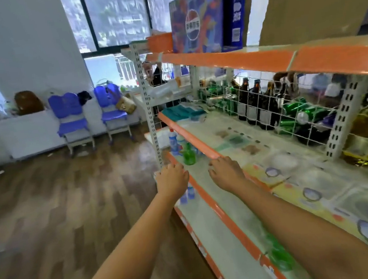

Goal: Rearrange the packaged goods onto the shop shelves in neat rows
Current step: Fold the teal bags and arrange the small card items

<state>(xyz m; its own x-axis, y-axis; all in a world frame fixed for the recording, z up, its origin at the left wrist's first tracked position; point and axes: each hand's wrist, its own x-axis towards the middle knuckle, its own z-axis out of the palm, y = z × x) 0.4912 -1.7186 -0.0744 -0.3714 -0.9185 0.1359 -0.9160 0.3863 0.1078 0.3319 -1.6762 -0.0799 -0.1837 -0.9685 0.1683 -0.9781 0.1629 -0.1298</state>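
An orange-edged shop shelf unit (187, 134) runs from the middle to the lower right. Flat packaged goods (307, 185) with yellow and white wrappers lie in rows on its middle shelf; teal packs (182, 112) lie at the far end. My left hand (171, 178) hovers at the front edge of a lower shelf, fingers loosely curled, holding nothing. My right hand (224, 169) reaches out just below the middle shelf's orange edge, fingers curled down, empty too. A green bottle (188, 153) and a blue-labelled bottle (174, 141) stand just beyond my hands.
A blue cola carton (201, 20) and a brown cardboard box (314, 0) sit on the top shelf. Dark bottles (255, 106) and green cans (299, 110) stand behind the wire mesh. Two blue chairs (70, 120) stand by the far wall across a wooden floor (60, 210).
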